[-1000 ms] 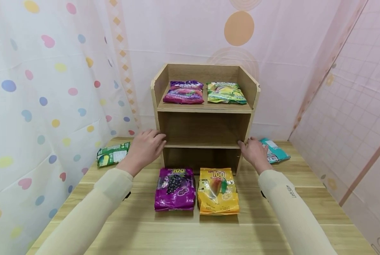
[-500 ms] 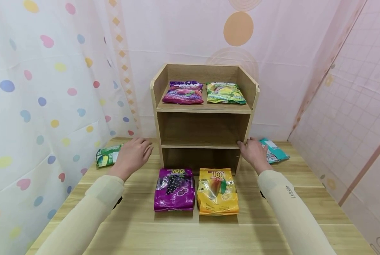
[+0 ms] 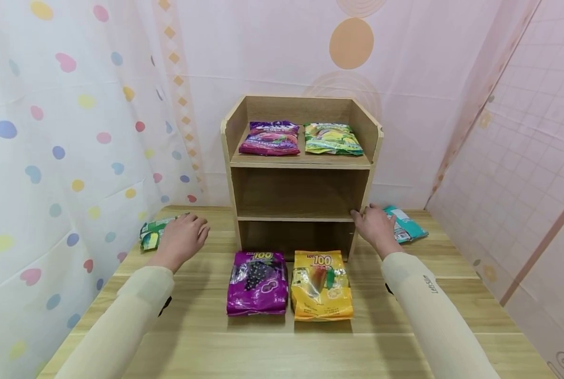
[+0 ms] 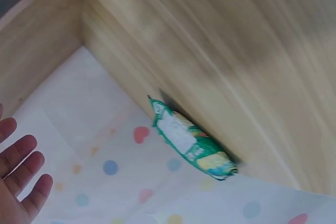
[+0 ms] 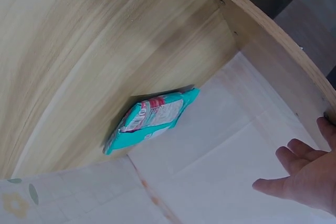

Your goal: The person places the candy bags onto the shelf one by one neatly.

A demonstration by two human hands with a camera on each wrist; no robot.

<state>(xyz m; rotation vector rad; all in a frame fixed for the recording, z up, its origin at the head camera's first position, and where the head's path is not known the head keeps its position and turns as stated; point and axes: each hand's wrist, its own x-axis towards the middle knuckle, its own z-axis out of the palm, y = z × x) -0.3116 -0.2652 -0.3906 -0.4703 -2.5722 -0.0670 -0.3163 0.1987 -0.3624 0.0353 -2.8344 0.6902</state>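
Note:
My left hand [image 3: 180, 239] hovers over the table's left part, in front of a green candy bag [image 3: 150, 234] that it partly covers in the head view. Its fingers are loosely extended and hold nothing. My right hand [image 3: 376, 227] is at the right side of a small wooden shelf [image 3: 301, 218]. The thumb touches the front edge near the middle board, while the other fingers spread along the outside. Behind this hand lies a teal bag [image 5: 152, 116]. A purple grape bag [image 3: 257, 284] and a yellow mango bag [image 3: 322, 287] lie before the shelf.
On the top board sit a purple berry bag [image 3: 271, 138] and a green-yellow bag [image 3: 333, 139]. A wooden table [image 3: 263, 352] carries everything. Patterned curtains [image 3: 73, 131] close in the left, back and right.
My left hand has come off the shelf's left side and moved left, close to the green candy bag. My right hand stays at the shelf's right edge.

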